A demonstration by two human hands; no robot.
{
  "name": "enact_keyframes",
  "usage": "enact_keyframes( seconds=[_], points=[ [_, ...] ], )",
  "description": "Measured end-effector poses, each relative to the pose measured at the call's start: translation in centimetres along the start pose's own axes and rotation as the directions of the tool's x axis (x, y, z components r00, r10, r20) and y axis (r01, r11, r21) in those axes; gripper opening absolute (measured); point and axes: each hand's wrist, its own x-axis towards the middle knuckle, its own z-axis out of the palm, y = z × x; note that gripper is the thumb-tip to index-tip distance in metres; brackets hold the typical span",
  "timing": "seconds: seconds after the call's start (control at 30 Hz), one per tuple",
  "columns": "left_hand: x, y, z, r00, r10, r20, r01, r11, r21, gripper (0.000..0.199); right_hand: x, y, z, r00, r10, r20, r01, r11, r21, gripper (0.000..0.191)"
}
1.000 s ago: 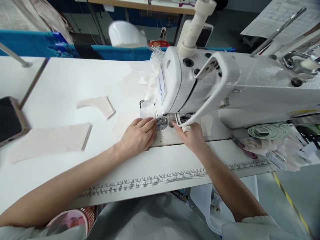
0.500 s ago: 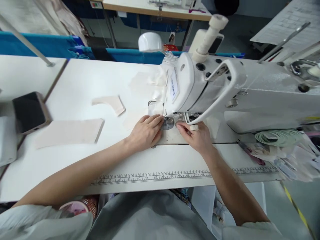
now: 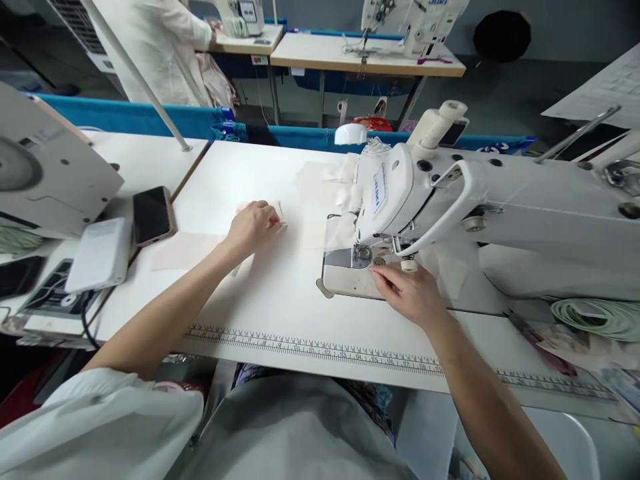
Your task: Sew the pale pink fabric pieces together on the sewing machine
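My left hand is over the table left of the sewing machine, its fingers curled and pinching the edge of a small pale fabric piece. Most of that piece is hidden under the hand. A longer pale fabric piece lies flat behind my left forearm. My right hand is beside the presser foot, just right of the needle plate. Its thumb and index finger are pressed together; whatever is between them is too small to make out. Other pale fabric lies behind the needle area.
A printed ruler runs along the table's front edge. Left are a phone, a white box-shaped device and another machine. Snips and a pale green coil lie right. A person sits across.
My left hand has left the presser foot area and moved left to the small fabric piece. My right hand stays beside the needle. The view has swung left and up.
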Motion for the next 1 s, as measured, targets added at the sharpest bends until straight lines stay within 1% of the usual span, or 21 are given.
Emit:
enact_keyframes(
  seconds=[0.1,0.17,0.23,0.33,0.4,0.43,0.5,0.57,0.63,0.67,0.73,0.8,0.87,0.93,1.0],
  points=[
    [0.0,-0.2,0.3,0.998,-0.056,0.023,0.057,0.997,-0.057,0.017,-0.2,0.1,0.0,1.0,0.0,0.005,0.0,1.0,-0.005,0.022],
    [0.0,-0.1,0.0,0.996,-0.087,0.035,0.089,0.992,-0.091,0.016,-0.3,0.2,0.0,1.0,0.011,0.014,-0.011,1.0,-0.013,0.023],
    [0.1,-0.1,-0.9,0.99,-0.127,0.055,0.134,0.981,-0.141,0.017,-0.4,0.3,0.0,1.0,0.016,0.021,-0.015,1.0,-0.009,0.024],
    [-0.4,0.3,-3.0,0.979,-0.176,0.107,0.197,0.953,-0.23,0.025,-0.4,0.4,0.0,1.0,0.02,0.021,-0.02,1.0,0.011,0.025],
    [-1.2,1.3,-4.0,0.971,-0.173,0.167,0.216,0.932,-0.291,0.028,-0.4,0.5,0.0,1.0,0.022,0.02,-0.022,1.0,0.021,0.024],
    [-1.9,2.1,-4.1,0.968,-0.158,0.197,0.216,0.922,-0.323,0.027,-0.4,0.5,0.0,1.0,0.023,0.02,-0.024,0.999,0.024,0.024],
    [-3.4,4.3,-3.6,0.964,-0.099,0.247,0.191,0.903,-0.385,0.021,-0.4,0.4,-0.1,0.999,0.027,0.048,-0.029,0.999,0.038,0.023],
    [-5.2,6.9,-2.4,0.97,0.037,0.24,0.081,0.883,-0.463,0.019,-0.4,0.4,-0.2,0.995,0.039,0.095,-0.046,0.997,0.069,0.025],
    [-7.1,9.3,-0.9,0.973,0.154,0.173,-0.051,0.871,-0.488,0.017,-0.4,0.3,-0.4,0.989,0.052,0.135,-0.067,0.991,0.111,0.026],
    [-7.9,10.4,-0.3,0.965,0.229,0.125,-0.145,0.869,-0.474,0.018,-0.4,0.2,-0.5,0.988,0.055,0.143,-0.074,0.988,0.133,0.026],
    [-9.4,11.8,0.5,0.922,0.376,0.091,-0.313,0.863,-0.397,0.021,-0.3,0.0,-0.7,0.988,0.052,0.143,-0.077,0.982,0.175,0.025],
    [-10.5,12.5,0.8,0.871,0.48,0.104,-0.433,0.85,-0.3,0.025,-0.2,-0.4,-0.9,0.99,0.025,0.139,-0.055,0.976,0.211,0.026],
    [-11.3,12.8,1.0,0.842,0.525,0.126,-0.494,0.843,-0.214,0.035,-0.1,-1.1,-1.1,0.989,-0.026,0.148,-0.009,0.973,0.231,0.027],
    [-11.7,13.0,1.2,0.827,0.542,0.149,-0.521,0.838,-0.158,0.044,0.1,-1.9,-1.0,0.981,-0.077,0.176,0.037,0.975,0.217,0.03],
    [-11.8,13.2,1.6,0.819,0.548,0.173,-0.531,0.836,-0.137,0.049,0.2,-2.7,-0.8,0.972,-0.1,0.211,0.067,0.985,0.158,0.033]
  ],
)
